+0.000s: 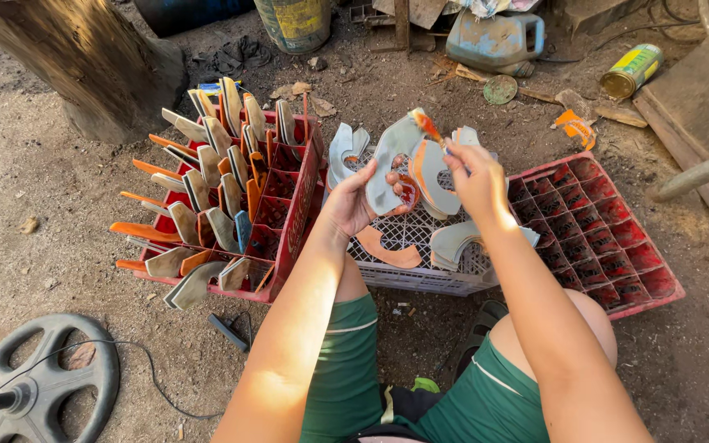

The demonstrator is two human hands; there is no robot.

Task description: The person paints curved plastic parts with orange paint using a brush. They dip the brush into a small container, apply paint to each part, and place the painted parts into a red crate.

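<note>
A curved grey piece [393,160], flat and shaped rather like a shoe-sole part with a notch cut into one side, is being held up in the left hand [353,201] above a white mesh crate [420,238]. Its visible face is looking plain grey and dull. The left hand's fingers [393,177] are clamping the piece along its lower edge, the thumb on the near side, with the palm turning toward the camera and the forearm rising steeply from the lower left.

The right hand [478,180] is gripping a small brush [428,125], its tip loaded with orange, and the tip is touching the top end of the grey piece. The right fingers are pinching together around the brush handle, the wrist is bending slightly inward, and the forearm is running up from the lower right corner over a knee in green shorts [486,394].

More curved pieces, some grey and some orange-coated [387,250], are lying on the white crate. To the left, a red divided crate [285,205] is holding many similar pieces standing on edge in its cells. To the right, a second red crate [609,238] is sitting on the dirt ground [34,180]. A grey wheel-shaped disc [43,381] is lying at the lower left.
</note>
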